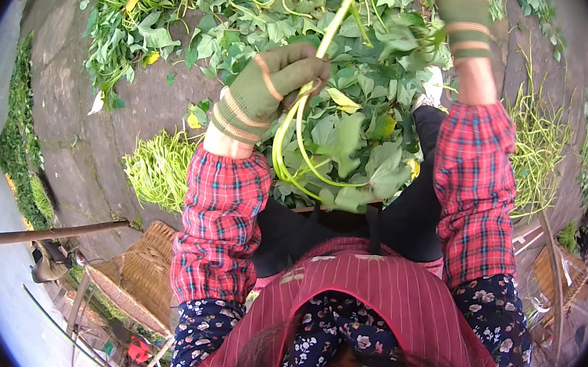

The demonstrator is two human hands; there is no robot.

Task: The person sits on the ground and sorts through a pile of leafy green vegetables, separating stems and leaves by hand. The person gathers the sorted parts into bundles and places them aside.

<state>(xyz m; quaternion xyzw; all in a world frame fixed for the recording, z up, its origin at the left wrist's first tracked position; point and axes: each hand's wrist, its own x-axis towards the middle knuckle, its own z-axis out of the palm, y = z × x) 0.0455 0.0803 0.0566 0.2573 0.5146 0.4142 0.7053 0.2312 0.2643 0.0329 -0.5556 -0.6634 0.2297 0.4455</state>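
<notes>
My left hand [274,87], in a green knit glove with orange bands, grips several long pale-green leaf stems [283,142]. They run up past the top edge of the view, and below the hand they curve down to broad leaves [349,143], blurred by motion. Up at the top right is my right hand [462,18], gloved alike; its fingers are cut off by the picture's edge, so what it holds does not show. Beneath both hands spreads a heap of leafy vines [267,25], probably sweet potato, with a few yellowed leaves.
A pile of stripped stems [161,169] lies left of my left arm, and another stem pile [536,150] right of my right arm. A woven bamboo basket [137,269] stands at lower left near a wooden pole [47,234]. Paving [100,136] shows between the piles.
</notes>
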